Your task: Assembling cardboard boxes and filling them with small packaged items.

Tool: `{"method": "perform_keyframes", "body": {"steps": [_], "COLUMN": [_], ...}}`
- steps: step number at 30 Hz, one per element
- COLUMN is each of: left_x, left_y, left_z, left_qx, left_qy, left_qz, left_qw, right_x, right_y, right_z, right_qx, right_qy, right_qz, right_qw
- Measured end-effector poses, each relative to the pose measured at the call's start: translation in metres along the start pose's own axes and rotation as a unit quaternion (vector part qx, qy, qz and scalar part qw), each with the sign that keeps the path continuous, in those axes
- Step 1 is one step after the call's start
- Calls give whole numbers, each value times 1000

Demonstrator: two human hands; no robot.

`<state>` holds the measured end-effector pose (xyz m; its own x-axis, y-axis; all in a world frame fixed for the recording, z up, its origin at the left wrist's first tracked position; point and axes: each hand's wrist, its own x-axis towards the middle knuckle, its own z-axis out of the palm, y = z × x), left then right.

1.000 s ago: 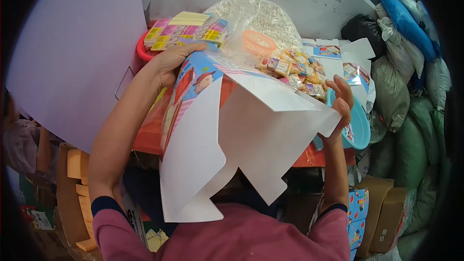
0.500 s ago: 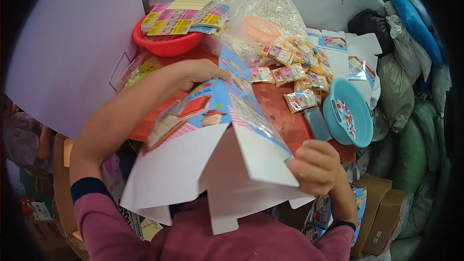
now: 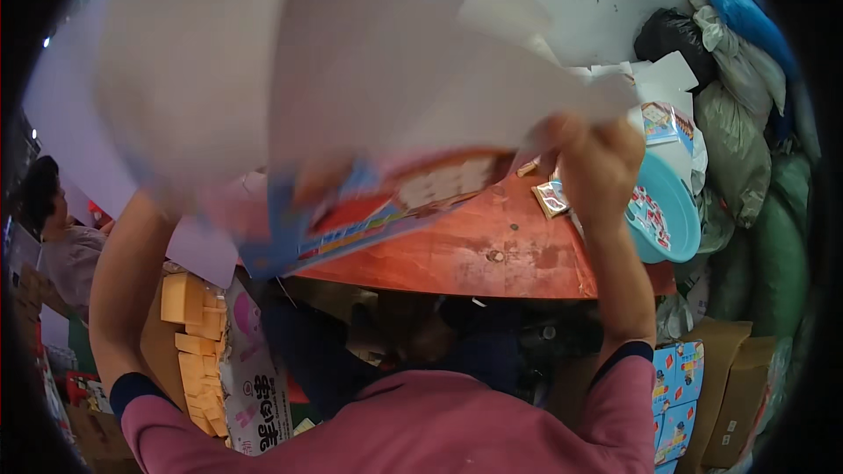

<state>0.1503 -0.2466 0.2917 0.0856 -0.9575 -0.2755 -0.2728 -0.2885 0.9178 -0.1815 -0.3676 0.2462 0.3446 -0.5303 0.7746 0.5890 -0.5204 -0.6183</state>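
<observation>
A large cardboard box blank (image 3: 378,79) is raised in front of me, blurred by motion. Its plain white-grey inner side and flaps fill the upper part of the view, and its blue, pink and red printed face shows along the lower edge. My right hand (image 3: 601,154) is closed on the blank's right edge, above the table. At the blank's lower left, my left hand (image 3: 165,197) is mostly hidden behind the cardboard, so its fingers do not show. A small flat packet (image 3: 553,199) lies on the red table (image 3: 474,250) beside my right wrist.
A turquoise basin (image 3: 672,211) with small red-and-white pieces stands at the table's right. Stuffed sacks (image 3: 738,149) are piled beyond it. Orange blocks (image 3: 198,360) fill a carton at lower left; blue printed boxes (image 3: 676,395) stand at lower right. Another person (image 3: 66,237) is at far left.
The box blank has swung up and tipped, its white flaps going from the bottom to the top of view. My right hand has risen; my left has dropped lower and left.
</observation>
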Motion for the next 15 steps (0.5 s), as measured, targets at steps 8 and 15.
{"method": "perform_keyframes", "body": {"steps": [8, 15], "left_x": [17, 96], "left_y": [-46, -157], "left_z": [4, 43], "left_qx": [-396, -297], "left_qy": [-24, 192], "left_qz": [5, -54], "left_qw": [918, 934], "right_x": [37, -4], "right_y": [0, 85], "right_z": [-16, -44], "right_qx": [-141, -469], "right_qy": [160, 41], "right_qz": [74, -5], "right_qw": [974, 882]}}
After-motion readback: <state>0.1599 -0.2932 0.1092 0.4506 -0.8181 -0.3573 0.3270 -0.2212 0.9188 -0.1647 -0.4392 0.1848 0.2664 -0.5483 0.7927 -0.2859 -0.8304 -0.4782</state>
